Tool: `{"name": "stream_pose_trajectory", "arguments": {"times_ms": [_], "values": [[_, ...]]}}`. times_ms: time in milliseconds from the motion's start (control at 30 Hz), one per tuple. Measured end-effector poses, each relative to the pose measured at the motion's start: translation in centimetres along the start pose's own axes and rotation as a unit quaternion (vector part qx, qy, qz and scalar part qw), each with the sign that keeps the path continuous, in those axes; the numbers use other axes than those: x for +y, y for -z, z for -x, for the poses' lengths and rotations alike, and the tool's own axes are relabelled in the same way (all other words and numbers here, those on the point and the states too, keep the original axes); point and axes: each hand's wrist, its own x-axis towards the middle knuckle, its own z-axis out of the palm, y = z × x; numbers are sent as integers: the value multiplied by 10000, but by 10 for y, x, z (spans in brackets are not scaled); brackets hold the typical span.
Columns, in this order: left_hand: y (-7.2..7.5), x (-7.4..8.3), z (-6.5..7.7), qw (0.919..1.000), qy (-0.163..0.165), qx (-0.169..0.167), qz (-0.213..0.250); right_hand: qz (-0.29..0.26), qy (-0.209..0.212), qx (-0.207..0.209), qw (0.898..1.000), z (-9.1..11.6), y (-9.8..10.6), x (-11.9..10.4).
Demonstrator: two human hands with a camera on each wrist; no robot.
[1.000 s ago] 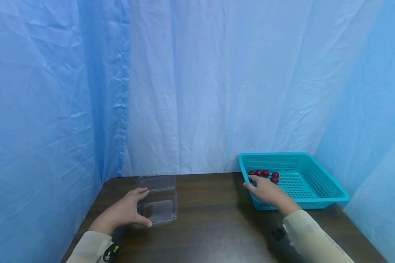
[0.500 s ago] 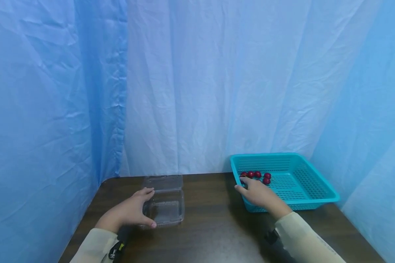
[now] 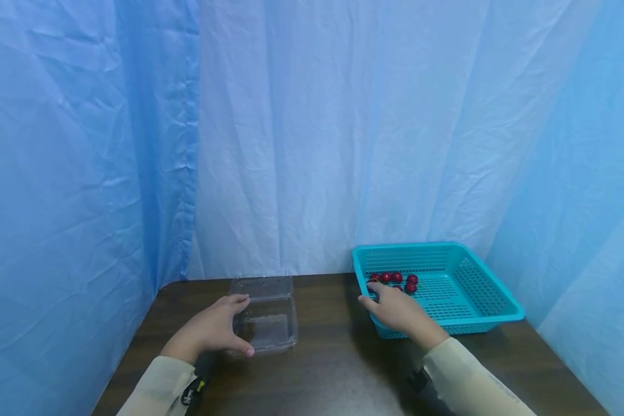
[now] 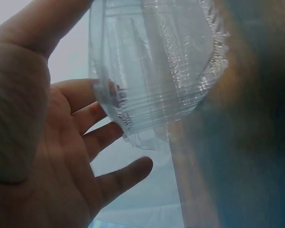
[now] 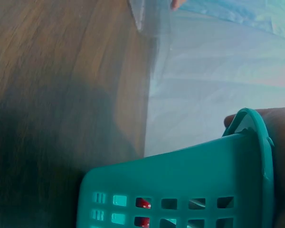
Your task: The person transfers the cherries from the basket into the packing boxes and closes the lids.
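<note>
Where blue curtains (image 3: 322,138) edge a brown table (image 3: 322,364), left hand (image 3: 209,328) spread against box (image 3: 270,328), right hand (image 3: 397,313), grip unclear

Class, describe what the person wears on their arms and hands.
Left hand and right hand are gloveless. Left sleeve and right sleeve are cream, wrist-length. A black device with yellow-green marking shows beneath the left one, a dark object beneath the right.
</note>
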Motion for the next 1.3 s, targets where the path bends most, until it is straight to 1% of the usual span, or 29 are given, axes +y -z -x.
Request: {"name": "stream_pose_trajectory", "arguments": {"times_ms": [100,200,367,533,733,967,1033,1200,1300], "values": [[-2,1,0,9998,-44,156,-71,8,-25,-6,10000,1,0,-3],[-2,1,0,9997,-47,216,-66,16,-21,-23,10000,2,0,-6],[-1,4,2,9999,21,133,-62,-15,37,-131,9999,5,3,-9],[1,8,2,9996,233,50,-130,77,149,-268,9995,8,13,-10],[0,12,-2,9995,292,31,-109,206,198,-325,9991,10,41,-8],[-3,16,-5,9997,227,47,-13,277,274,-520,9979,6,78,1],[-5,17,-6,9998,208,59,14,331,241,-587,9974,4,90,4],[-8,20,-8,9997,240,46,76,390,180,-764,9962,-9,119,10],[-9,21,-10,9997,245,1,44,220,134,-947,9952,-22,134,16]]}}
